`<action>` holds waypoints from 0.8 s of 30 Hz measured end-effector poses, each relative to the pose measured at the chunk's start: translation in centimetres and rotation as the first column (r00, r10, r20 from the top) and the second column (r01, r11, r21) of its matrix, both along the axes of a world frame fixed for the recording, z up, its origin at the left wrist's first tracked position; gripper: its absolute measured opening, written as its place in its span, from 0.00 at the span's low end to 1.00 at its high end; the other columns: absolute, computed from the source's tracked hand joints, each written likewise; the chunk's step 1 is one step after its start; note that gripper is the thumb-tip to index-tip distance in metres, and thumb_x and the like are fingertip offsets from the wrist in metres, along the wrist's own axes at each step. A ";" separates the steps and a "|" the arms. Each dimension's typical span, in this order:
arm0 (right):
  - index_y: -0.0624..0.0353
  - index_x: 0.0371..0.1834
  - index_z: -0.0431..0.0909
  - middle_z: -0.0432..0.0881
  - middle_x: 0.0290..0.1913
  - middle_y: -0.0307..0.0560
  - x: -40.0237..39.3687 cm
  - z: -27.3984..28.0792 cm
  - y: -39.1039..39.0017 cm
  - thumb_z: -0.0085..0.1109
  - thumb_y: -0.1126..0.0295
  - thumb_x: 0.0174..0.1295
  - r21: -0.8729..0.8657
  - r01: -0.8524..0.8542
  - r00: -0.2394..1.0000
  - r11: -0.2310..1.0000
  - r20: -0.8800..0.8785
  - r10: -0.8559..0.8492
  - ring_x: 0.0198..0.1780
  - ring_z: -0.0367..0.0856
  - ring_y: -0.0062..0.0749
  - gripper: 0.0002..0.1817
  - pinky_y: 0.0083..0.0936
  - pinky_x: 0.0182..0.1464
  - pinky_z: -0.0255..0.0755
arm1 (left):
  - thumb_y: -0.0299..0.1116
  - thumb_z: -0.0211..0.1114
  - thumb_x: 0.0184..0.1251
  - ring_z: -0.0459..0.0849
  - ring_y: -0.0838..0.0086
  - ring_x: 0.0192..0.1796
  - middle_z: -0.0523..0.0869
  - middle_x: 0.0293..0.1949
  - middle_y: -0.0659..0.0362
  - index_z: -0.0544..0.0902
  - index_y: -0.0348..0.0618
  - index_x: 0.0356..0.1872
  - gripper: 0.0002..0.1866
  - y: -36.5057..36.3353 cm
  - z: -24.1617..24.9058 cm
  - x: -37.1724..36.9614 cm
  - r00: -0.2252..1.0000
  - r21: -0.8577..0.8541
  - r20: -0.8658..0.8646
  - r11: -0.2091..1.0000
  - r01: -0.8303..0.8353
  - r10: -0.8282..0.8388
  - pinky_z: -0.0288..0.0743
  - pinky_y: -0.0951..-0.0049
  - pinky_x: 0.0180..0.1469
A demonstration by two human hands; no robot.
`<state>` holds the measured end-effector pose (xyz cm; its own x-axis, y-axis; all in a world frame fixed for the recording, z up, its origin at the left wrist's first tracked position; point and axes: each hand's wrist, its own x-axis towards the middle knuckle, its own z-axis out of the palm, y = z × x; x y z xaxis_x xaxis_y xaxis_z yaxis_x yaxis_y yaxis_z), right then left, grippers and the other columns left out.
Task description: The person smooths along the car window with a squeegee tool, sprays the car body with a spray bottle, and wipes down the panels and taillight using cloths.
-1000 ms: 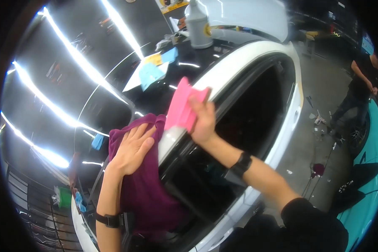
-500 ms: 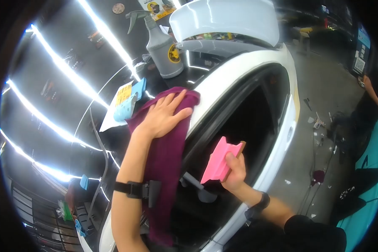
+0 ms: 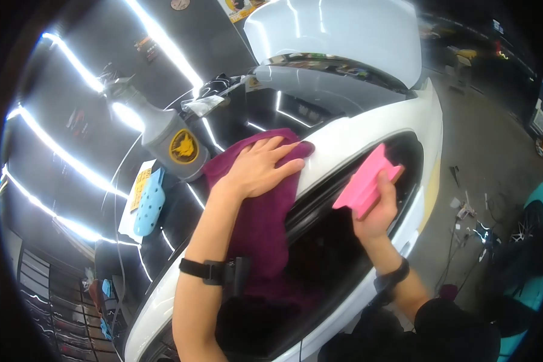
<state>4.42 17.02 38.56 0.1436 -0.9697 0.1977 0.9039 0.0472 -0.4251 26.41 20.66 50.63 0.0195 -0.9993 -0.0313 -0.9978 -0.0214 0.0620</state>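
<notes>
My left hand (image 3: 262,167) lies flat with spread fingers on a dark magenta cloth (image 3: 262,235), which is draped over the roof edge of a white car (image 3: 344,136) and hangs down across the side window. My right hand (image 3: 380,208) grips a pink block (image 3: 368,181) with a brownish edge, above the dark side window. A grey spray bottle (image 3: 169,136) with a yellow round logo stands on the black roof, left of my left hand. Near it lies a light blue perforated object (image 3: 150,203) on a white and yellow sheet (image 3: 133,208).
Beyond the roof rises a white raised panel (image 3: 338,36). A crumpled clear wrapper (image 3: 203,105) rests on the roof. Scraps and cables lie on the grey floor (image 3: 449,139) at the right, near a teal car (image 3: 540,202). A rack (image 3: 48,308) is at lower left.
The view has shifted. My right hand with the pink block has moved up and right, towards the window's far end. My left hand remains on the cloth. The person at the right edge is out of view.
</notes>
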 end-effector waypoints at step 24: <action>0.64 0.52 0.83 0.86 0.38 0.42 16.4 18.1 -5.4 0.54 0.48 0.74 -0.366 -0.883 0.369 0.295 -0.928 -0.046 0.37 0.82 0.21 0.27 0.21 0.41 0.75 | 0.61 0.50 0.76 0.68 0.51 0.74 0.73 0.71 0.47 0.69 0.48 0.73 0.35 12.0 0.0 3.9 0.907 -0.296 -0.009 0.866 -0.404 0.420 0.57 0.52 0.76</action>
<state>20.78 11.65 56.67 0.9664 -0.1041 0.2351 0.1687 -0.4332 -0.8854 30.31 32.70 50.64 0.4249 -0.8655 0.2654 -0.9040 -0.4208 0.0749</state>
